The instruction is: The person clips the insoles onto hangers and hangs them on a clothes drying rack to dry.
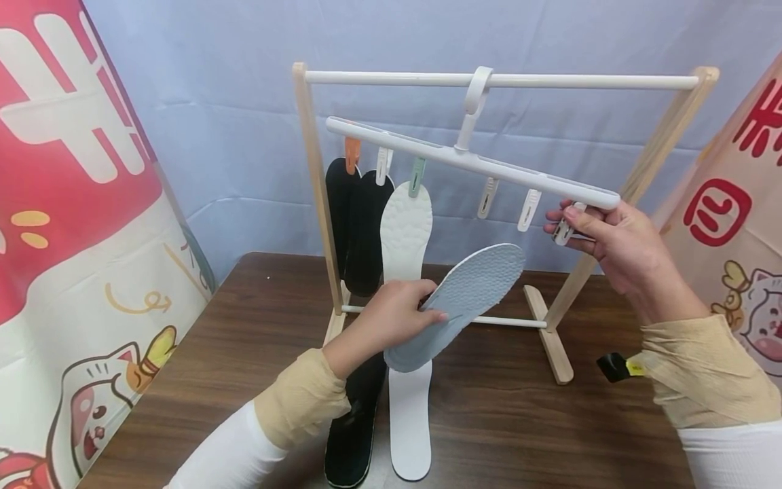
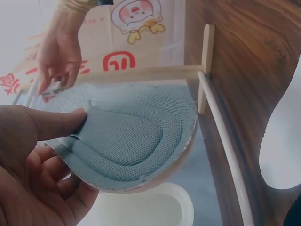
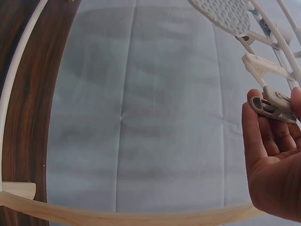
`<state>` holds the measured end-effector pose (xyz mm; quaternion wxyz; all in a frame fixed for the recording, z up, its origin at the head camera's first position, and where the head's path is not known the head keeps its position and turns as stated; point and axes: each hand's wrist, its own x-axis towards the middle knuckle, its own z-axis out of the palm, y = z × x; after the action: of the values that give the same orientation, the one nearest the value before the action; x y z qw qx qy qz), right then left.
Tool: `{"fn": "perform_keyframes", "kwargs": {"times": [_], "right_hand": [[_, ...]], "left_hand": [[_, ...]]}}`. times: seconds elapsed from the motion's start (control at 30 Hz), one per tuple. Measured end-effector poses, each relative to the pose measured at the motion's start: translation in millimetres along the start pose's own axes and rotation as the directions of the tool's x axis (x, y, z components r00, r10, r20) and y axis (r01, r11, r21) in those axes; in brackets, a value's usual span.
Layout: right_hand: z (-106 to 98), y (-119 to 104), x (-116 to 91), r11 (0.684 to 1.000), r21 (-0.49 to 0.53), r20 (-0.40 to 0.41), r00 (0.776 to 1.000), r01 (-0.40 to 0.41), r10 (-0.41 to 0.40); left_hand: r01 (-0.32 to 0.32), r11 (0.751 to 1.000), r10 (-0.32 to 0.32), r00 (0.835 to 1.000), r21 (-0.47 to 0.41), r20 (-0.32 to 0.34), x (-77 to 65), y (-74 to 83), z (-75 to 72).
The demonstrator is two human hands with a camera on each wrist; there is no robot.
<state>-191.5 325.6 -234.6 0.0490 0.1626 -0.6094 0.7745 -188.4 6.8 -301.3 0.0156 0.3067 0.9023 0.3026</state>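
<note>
My left hand [image 1: 394, 314] grips a grey-blue insole [image 1: 482, 282] between thumb and fingers, its textured end pointing up to the right. At the hanger's low right end, my right hand [image 1: 638, 255] pinches a pale clip [image 1: 568, 227]; the right wrist view shows this clip [image 3: 273, 110] between thumb and fingers. The white clip hanger [image 1: 470, 161] tilts down to the right. Two black insoles [image 1: 369, 231] hang from its orange clip [image 1: 352, 155] and a white clip [image 1: 383, 166]. A white insole [image 1: 406, 231] hangs from the green clip [image 1: 417, 178].
The wooden rack [image 1: 320, 197] has a white top rail [image 1: 580, 82] carrying the hanger's hook. Two bare clips, one beige [image 1: 487, 197] and one white [image 1: 529, 210], hang right of centre. A black insole [image 1: 353, 435] and a white insole [image 1: 411, 428] lie on the brown table [image 1: 519, 428].
</note>
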Motion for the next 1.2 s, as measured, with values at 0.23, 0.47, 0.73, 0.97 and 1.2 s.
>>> {"fn": "perform_keyframes", "kwargs": {"times": [0.23, 0.47, 0.73, 0.97, 1.2], "right_hand": [[1, 0, -1, 1.0, -0.008, -0.013, 1.0, 0.003, -0.003], [2, 0, -2, 0.999, -0.036, -0.02, 1.0, 0.007, -0.008], [2, 0, -1, 0.999, -0.042, -0.005, 1.0, 0.012, -0.012], [1, 0, -1, 1.0, -0.027, 0.006, 1.0, 0.015, -0.015], [2, 1, -1, 1.0, -0.004, 0.031, 0.999, 0.015, -0.015]], "left_hand": [[-0.001, 1.0, 0.001, 1.0, 0.017, 0.017, 7.0, 5.4, 4.8], [-0.016, 1.0, 0.015, 1.0, 0.022, 0.023, 12.2, 7.5, 10.1], [-0.03, 0.998, 0.029, 0.999, 0.051, 0.028, 17.8, 13.7, 14.7], [-0.029, 0.997, 0.027, 0.999, 0.066, 0.034, 23.0, 17.9, 18.1], [-0.02, 0.999, 0.017, 0.999, 0.049, 0.051, 28.4, 20.5, 21.3]]}}
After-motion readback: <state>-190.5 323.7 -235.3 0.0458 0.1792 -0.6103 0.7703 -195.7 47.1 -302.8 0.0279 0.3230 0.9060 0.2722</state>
